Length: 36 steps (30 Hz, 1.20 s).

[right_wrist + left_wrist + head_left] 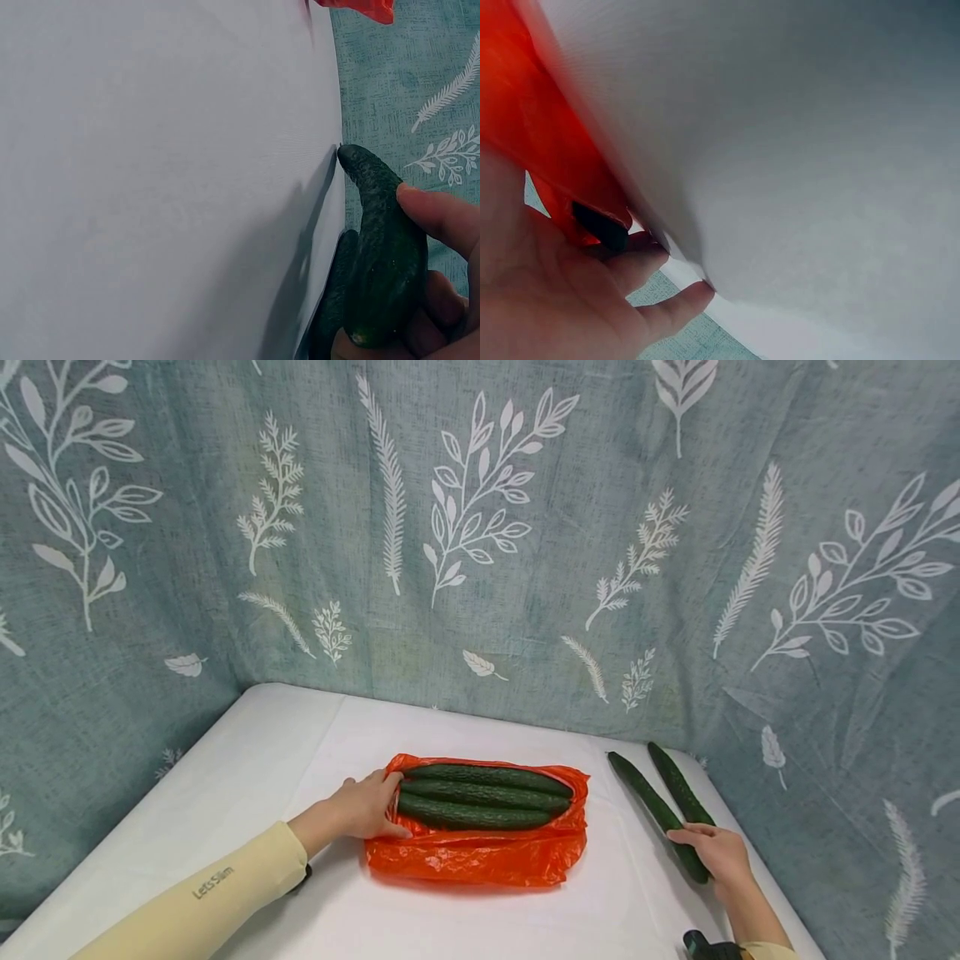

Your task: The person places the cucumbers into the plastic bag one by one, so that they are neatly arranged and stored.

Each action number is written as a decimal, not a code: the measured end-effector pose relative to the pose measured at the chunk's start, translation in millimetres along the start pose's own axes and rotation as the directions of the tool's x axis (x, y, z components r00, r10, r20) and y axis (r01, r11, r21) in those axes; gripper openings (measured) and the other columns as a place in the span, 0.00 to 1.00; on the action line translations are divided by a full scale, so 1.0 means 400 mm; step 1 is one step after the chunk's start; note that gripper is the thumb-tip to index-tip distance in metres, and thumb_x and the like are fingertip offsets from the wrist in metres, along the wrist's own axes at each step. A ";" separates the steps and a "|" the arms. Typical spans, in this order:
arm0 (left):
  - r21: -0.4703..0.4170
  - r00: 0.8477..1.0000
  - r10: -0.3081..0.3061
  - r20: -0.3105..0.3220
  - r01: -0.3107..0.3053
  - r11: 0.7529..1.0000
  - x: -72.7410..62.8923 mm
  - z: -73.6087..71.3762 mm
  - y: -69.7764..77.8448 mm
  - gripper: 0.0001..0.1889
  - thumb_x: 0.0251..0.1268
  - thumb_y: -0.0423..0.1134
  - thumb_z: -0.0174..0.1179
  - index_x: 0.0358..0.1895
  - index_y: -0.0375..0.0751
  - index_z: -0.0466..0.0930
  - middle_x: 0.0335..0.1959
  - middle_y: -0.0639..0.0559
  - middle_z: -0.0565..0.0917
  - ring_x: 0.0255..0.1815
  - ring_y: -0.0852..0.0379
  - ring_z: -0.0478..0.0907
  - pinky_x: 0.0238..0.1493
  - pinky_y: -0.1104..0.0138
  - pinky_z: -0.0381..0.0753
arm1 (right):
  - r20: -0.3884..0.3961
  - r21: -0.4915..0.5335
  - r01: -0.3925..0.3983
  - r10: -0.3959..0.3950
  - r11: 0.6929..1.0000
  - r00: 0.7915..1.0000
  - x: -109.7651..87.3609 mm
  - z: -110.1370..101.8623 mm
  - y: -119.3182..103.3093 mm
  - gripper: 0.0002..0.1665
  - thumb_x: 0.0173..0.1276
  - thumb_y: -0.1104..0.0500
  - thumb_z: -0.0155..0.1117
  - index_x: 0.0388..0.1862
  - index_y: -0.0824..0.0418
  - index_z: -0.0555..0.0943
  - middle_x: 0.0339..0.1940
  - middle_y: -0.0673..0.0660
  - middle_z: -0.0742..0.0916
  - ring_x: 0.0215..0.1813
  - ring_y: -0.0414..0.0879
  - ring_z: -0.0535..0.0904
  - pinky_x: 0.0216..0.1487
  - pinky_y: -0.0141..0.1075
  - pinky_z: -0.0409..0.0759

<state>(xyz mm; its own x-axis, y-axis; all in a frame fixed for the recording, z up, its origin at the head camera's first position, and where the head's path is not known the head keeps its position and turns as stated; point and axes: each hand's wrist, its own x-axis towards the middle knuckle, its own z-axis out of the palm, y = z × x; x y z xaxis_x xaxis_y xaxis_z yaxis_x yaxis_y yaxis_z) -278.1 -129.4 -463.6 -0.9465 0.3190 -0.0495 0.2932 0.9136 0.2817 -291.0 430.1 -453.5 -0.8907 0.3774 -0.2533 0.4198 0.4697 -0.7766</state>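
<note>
A red plastic bag (480, 857) lies on the white table with its mouth facing up, and three dark green cucumbers (480, 795) lie side by side in it. At the bag's left end my left hand (367, 806) holds the edge, thumb on the near side and fingers on the far side; in the left wrist view two fingertips touch the table. Over at the right, my right hand (723, 858) grips the near end of a cucumber (386, 262) between thumb and fingers. Just right of it lies another cucumber (678, 781), its near end partly hidden by the hand.
White cloth covers the table (300, 743). A blue-green curtain (337, 527) with white leaf prints rises behind it and along both sides. The right-hand cucumber lies close to the table's right edge.
</note>
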 end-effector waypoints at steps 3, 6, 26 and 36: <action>0.002 1.000 -0.003 0.002 0.003 1.000 -0.001 0.001 0.000 0.56 0.50 0.70 0.70 0.75 0.37 0.61 0.68 0.36 0.72 0.66 0.40 0.73 0.62 0.41 0.70 | 0.022 -0.003 0.007 -0.006 1.000 1.000 -0.005 -0.002 -0.008 0.55 0.57 0.41 0.77 0.73 0.70 0.66 0.77 0.77 0.58 0.76 0.75 0.51 0.72 0.67 0.56; 0.000 1.000 -0.006 -0.002 0.006 1.000 -0.001 0.001 0.000 0.55 0.50 0.70 0.70 0.75 0.37 0.61 0.68 0.36 0.71 0.67 0.40 0.73 0.62 0.41 0.70 | 0.048 -0.010 0.023 -0.023 1.000 0.999 -0.011 -0.004 -0.019 0.58 0.56 0.38 0.76 0.75 0.69 0.65 0.77 0.77 0.58 0.76 0.75 0.52 0.71 0.68 0.57; 0.055 1.000 -0.015 -0.012 0.015 0.998 -0.001 0.001 0.002 0.54 0.50 0.71 0.69 0.74 0.39 0.62 0.68 0.38 0.72 0.67 0.41 0.73 0.60 0.41 0.71 | 0.149 0.044 0.121 -0.126 0.992 0.981 -0.044 -0.009 -0.096 0.57 0.60 0.44 0.76 0.77 0.70 0.60 0.80 0.74 0.55 0.79 0.72 0.47 0.75 0.66 0.51; 0.056 1.000 -0.018 -0.011 0.019 0.998 -0.003 0.005 0.002 0.55 0.49 0.72 0.68 0.74 0.39 0.62 0.67 0.38 0.73 0.66 0.41 0.73 0.61 0.41 0.71 | 0.159 0.014 0.173 -0.173 0.985 0.972 -0.071 -0.003 -0.122 0.49 0.65 0.46 0.72 0.75 0.70 0.64 0.79 0.74 0.56 0.79 0.72 0.47 0.73 0.70 0.50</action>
<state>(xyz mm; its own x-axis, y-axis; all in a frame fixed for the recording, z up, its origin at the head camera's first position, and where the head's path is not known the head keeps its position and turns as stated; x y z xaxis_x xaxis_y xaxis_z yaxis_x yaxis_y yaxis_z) -276.6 -128.5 -465.3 -0.9531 0.2995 -0.0441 0.2824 0.9321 0.2269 -286.0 397.6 -407.8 -0.9661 0.1589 -0.2033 0.2568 0.5169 -0.8166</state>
